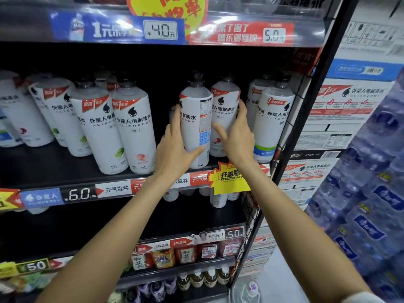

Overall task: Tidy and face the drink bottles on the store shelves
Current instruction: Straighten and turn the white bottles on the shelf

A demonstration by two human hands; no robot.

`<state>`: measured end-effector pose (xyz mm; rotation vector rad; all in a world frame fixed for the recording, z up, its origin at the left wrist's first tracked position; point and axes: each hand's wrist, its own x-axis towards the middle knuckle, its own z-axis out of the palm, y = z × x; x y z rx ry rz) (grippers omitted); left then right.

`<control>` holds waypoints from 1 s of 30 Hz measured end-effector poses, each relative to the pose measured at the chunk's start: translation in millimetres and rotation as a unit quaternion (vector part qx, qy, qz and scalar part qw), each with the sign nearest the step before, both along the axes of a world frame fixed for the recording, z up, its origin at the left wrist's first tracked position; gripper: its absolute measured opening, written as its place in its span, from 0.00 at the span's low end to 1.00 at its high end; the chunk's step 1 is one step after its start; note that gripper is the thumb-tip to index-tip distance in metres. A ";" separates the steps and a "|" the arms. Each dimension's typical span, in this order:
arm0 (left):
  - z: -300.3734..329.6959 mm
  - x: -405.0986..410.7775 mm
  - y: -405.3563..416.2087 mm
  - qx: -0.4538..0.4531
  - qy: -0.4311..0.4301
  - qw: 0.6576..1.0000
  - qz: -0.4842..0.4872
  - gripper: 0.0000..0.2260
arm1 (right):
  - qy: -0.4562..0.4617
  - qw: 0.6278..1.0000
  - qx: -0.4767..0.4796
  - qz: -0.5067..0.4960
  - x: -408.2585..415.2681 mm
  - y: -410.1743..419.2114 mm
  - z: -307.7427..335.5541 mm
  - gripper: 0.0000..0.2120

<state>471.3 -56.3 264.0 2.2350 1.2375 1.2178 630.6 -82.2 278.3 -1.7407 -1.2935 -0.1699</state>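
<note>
White drink bottles with black caps stand in rows on the middle shelf. My left hand grips one bottle near the shelf's front; its label is turned sideways, with the small print facing me. My right hand wraps round the neighbouring bottle just behind and to the right, whose front label shows. Both bottles stand upright. Further right stands another pair of white bottles. To the left, a group of the same bottles faces forward.
A yellow promo tag hangs on the shelf edge below my right wrist. Price strips line the shelf fronts. Lower shelves hold small bottles. Stacked cartons and wrapped water packs stand right of the black rack post.
</note>
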 end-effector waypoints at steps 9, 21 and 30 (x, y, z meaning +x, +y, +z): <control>-8.0 3.8 8.5 -0.001 -0.037 0.999 -0.031 0.48 | 0.101 0.992 0.018 0.079 -1.8 20.0 3.8 0.34; 2.5 57.2 12.5 -0.025 -0.050 0.994 -0.093 0.49 | 0.139 0.975 0.093 0.145 5.4 -27.4 -7.6 0.32; 1.2 97.6 47.0 -0.046 0.004 0.996 -0.074 0.45 | -0.043 0.999 0.002 -0.026 13.2 -10.5 5.4 0.28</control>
